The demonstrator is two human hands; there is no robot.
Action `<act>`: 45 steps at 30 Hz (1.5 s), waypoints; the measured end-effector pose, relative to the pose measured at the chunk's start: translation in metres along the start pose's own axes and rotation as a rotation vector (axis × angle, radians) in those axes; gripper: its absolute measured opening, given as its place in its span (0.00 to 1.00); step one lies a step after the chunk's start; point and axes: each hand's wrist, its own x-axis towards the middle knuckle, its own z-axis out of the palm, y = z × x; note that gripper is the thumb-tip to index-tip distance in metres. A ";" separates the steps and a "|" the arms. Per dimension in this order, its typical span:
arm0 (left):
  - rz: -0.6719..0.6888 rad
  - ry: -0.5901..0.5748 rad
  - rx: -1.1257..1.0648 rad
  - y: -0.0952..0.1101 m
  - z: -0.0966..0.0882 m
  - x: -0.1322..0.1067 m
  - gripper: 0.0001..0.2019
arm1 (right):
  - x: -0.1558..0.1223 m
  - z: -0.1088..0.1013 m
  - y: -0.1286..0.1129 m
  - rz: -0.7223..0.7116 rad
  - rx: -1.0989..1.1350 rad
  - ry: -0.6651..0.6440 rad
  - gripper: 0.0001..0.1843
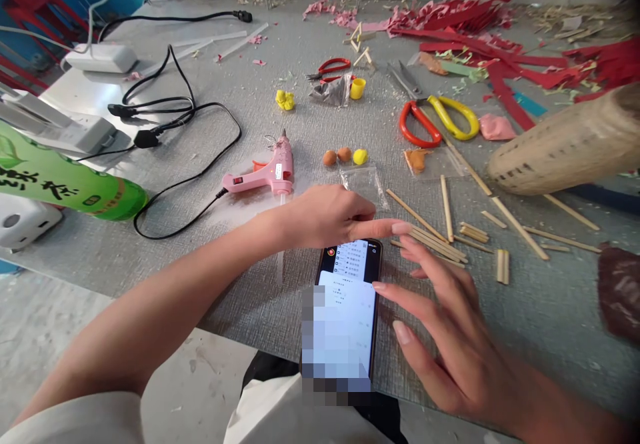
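My left hand (340, 214) reaches across above the top of a smartphone (350, 311), its fingers curled under and its thumb pointing right. No object shows in it, though the inside of the curl is hidden. My right hand (445, 324) is open with fingers spread, right of the phone. One right fingertip meets or nearly meets the left thumb tip; another is at the phone's right edge. The phone lies lit at the table's front edge, its lower part blurred out. Several thin wooden sticks (440, 244) lie just beyond the fingertips.
A pink hot glue gun (270, 171) lies left of small clay balls (344, 155). Large scissors (420, 121), a bottle-shaped brown object (560, 141) and red paper strips (465, 27) are right. Black cables (170, 107), a power strip (85, 131) and a green bottle (65, 177) are left.
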 end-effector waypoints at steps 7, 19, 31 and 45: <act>-0.010 -0.017 0.005 0.001 0.000 0.001 0.33 | 0.003 -0.001 -0.001 0.003 0.003 0.010 0.23; 0.022 -0.007 0.022 -0.003 0.002 0.001 0.33 | 0.002 -0.002 -0.001 0.001 0.022 -0.012 0.22; 0.029 -0.002 0.051 -0.003 0.002 0.001 0.33 | 0.003 -0.003 -0.002 0.010 0.027 -0.045 0.24; 0.039 0.014 0.106 -0.004 0.004 0.001 0.35 | 0.003 -0.002 -0.003 0.022 0.024 -0.037 0.21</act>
